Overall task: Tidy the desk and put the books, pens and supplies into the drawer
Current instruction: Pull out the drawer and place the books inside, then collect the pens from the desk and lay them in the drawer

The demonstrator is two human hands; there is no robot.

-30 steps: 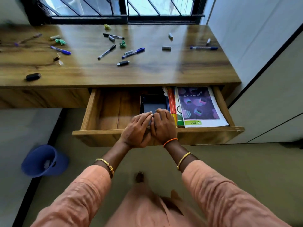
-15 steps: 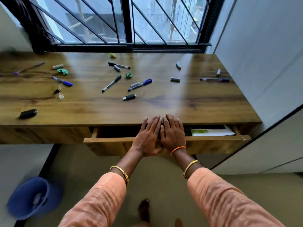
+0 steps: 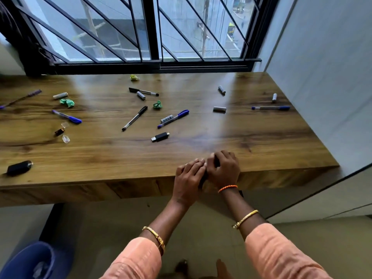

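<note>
The drawer front [image 3: 141, 188] sits flush under the wooden desk [image 3: 100, 158], so the books are hidden. My left hand [image 3: 188, 179] and my right hand [image 3: 223, 170] rest side by side at the desk's front edge with fingers curled and nothing clearly in them. Loose pens lie on the top: a blue pen [image 3: 173, 118] and a black pen [image 3: 134, 118] in the middle, another blue pen [image 3: 67, 116] at the left, one more blue pen [image 3: 270, 107] at the far right. A black USB adapter [image 3: 160, 136] lies nearest my hands.
Small grey batteries [image 3: 219, 109] and crumpled green paper [image 3: 67, 102] are scattered over the desk. A black oblong object [image 3: 19, 167] lies near the left front edge. A blue bin [image 3: 34, 260] stands on the floor at the left. A white wall [image 3: 322, 97] borders the right.
The drawer, open with books showing a second ago, has been pushed fully shut by both hands. My fingers went from flat to curled, and my view has tilted up toward the window.
</note>
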